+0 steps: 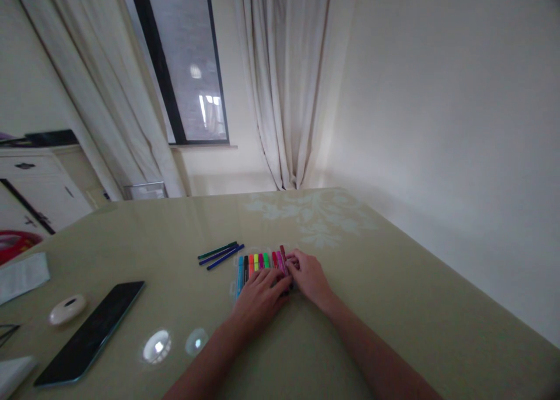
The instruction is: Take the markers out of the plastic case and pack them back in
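A clear plastic case lies on the table with a row of coloured markers in it, among them blue, black, orange, yellow, pink, green and red ones. My left hand rests across the lower part of the row, its fingers stretched over the markers and hiding their lower ends. At the row's right end, my right hand pinches a dark red marker, which tilts slightly and sticks up past the others. Left of the case are three loose markers, one dark green and two blue.
On the left of the table lie a black tablet-like device, a white oval object and a pale packet. Two round shiny spots show nearer me. A wall borders the right edge; curtains hang behind.
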Available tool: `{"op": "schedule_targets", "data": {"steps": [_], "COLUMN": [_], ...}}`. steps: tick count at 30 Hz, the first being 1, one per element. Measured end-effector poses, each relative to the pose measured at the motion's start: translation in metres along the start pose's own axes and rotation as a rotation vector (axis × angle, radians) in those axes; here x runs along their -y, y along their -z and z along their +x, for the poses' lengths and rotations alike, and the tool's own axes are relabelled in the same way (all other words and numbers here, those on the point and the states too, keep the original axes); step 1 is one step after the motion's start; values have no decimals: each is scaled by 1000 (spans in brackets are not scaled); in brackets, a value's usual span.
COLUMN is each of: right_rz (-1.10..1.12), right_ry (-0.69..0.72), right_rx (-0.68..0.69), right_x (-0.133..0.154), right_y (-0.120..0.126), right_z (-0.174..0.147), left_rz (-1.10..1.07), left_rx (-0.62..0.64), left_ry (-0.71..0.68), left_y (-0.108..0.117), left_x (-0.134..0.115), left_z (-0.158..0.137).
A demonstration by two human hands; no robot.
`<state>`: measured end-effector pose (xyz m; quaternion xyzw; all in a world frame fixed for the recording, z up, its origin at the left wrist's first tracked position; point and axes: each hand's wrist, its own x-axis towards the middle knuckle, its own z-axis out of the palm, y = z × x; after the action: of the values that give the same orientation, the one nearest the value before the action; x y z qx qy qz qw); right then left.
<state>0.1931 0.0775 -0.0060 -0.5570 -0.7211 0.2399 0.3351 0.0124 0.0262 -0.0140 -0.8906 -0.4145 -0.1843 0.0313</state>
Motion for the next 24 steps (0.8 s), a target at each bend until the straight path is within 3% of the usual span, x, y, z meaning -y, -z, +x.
{"op": "schedule_targets", "data": {"steps": [6, 12, 18, 24], "right_rz": [173, 142, 256, 310], "right_ry": [-39, -10, -90, -60], "right_rx": [12, 17, -68, -10], "right_x": [5, 5, 3, -2], "right_y": [2, -2, 3, 3], "right_z": [0, -1, 5, 5], "left_rz": [18, 4, -10, -1], "left_rx": [-11, -7, 4, 2], "left_ry": [-8, -9, 1, -5], "left_y": [-1, 0, 1, 2], "left_x": [-2, -2, -1, -3], "left_z": [0, 0, 0, 1]}}
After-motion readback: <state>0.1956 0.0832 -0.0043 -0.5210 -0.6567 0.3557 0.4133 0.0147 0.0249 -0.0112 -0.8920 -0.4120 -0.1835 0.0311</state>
